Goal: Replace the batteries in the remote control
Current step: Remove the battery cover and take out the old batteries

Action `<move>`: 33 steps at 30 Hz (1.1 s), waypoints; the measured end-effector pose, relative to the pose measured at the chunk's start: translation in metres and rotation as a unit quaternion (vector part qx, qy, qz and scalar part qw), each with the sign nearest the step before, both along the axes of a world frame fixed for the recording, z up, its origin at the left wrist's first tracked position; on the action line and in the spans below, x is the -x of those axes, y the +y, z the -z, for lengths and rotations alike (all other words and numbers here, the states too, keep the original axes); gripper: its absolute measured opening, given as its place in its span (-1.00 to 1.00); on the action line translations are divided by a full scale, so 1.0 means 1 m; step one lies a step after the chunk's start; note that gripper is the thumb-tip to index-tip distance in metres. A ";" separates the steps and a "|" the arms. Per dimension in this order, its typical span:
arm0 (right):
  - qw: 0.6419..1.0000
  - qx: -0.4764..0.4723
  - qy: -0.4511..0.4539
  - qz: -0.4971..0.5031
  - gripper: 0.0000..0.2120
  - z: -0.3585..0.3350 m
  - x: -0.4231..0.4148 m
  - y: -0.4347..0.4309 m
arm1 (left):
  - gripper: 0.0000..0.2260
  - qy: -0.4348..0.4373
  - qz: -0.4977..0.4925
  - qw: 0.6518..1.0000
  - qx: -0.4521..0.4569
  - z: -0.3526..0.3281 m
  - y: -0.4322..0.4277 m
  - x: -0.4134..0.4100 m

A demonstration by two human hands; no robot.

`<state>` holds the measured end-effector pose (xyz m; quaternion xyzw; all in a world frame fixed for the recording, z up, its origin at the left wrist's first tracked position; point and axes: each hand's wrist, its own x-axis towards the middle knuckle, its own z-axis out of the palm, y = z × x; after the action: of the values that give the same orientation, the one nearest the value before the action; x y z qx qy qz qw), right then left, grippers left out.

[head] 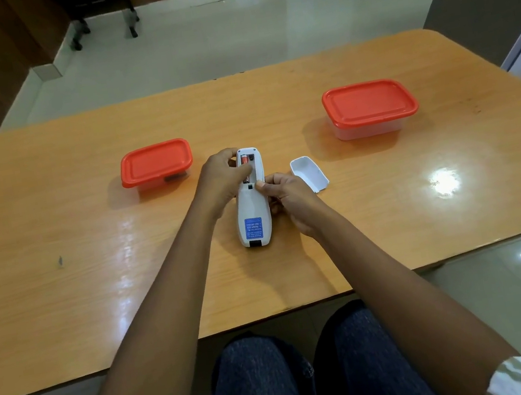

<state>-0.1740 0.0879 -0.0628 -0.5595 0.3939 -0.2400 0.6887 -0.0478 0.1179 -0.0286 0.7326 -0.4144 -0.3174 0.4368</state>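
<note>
A white remote control (251, 206) lies face down near the middle of the wooden surface (89, 262), closer to its near edge than its far one, with its battery compartment open at the far end. An orange-and-copper battery (244, 159) sits in that compartment, and the left hand (222, 178) curls over the remote's left side with its fingertips on the battery. The right hand (288, 194) grips the remote's right edge at mid-length, thumb pressed on its back. The detached white battery cover (309, 173) rests on the surface just beside the right hand, inner side up. A small clear container with a red lid (155, 163) stands toward the left, and a larger container with a red lid (370, 107) stands toward the far right corner
</note>
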 end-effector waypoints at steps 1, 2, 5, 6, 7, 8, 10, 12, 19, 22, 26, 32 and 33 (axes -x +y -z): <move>1.000 -0.001 -0.002 -0.001 -0.89 0.000 0.000 0.000 | -0.70 0.016 0.001 1.000 0.007 0.001 0.001 0.001; 1.000 0.000 -0.003 -0.002 -0.89 0.000 0.000 0.000 | -0.71 0.036 -0.001 0.999 0.013 0.002 0.002 0.001; 1.000 0.005 -0.009 -0.005 -0.89 0.000 0.001 0.001 | -0.77 0.106 -0.031 0.994 0.025 0.005 0.004 0.005; 1.000 0.005 -0.011 -0.004 -0.89 0.000 0.001 0.001 | -0.79 0.124 -0.046 0.991 0.030 0.005 0.004 0.007; 1.000 0.005 -0.012 -0.004 -0.89 0.000 0.001 0.002 | -0.81 0.138 -0.058 0.988 0.034 0.005 0.003 0.008; 1.000 0.006 -0.013 -0.004 -0.88 0.000 0.001 0.002 | -0.83 0.150 -0.070 0.986 0.037 0.005 0.003 0.010; 1.000 0.005 -0.015 -0.006 -0.88 0.000 0.001 0.002 | -0.91 0.182 -0.092 0.978 0.046 0.003 0.002 0.012; 1.000 0.004 -0.017 -0.008 -0.88 0.000 0.001 0.002 | -0.95 0.209 -0.108 0.970 0.053 0.003 0.002 0.013; 1.000 0.013 -0.009 -0.006 -0.87 -0.001 0.002 0.004 | -0.97 0.236 -0.125 0.962 0.048 -0.002 0.000 0.018; 1.000 0.005 -0.024 -0.008 -0.88 -0.002 0.002 0.004 | -0.94 0.248 -0.114 0.960 0.054 -0.001 0.002 0.017; 1.000 0.008 -0.023 -0.006 -0.89 -0.001 0.002 0.005 | -0.90 0.250 -0.118 0.960 0.055 0.001 0.002 0.014; 1.000 0.013 -0.017 -0.006 -0.88 -0.003 0.002 0.007 | -0.95 0.234 -0.144 0.961 0.028 -0.001 -0.003 0.016; 1.000 0.013 -0.017 -0.006 -0.88 -0.003 0.001 0.008 | -0.97 0.230 -0.148 0.962 0.022 -0.003 -0.004 0.017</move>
<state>-0.1754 0.0957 -0.0594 -0.5668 0.3758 -0.2502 0.6892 -0.0644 0.1136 -0.0259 0.6833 -0.1970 -0.4001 0.5781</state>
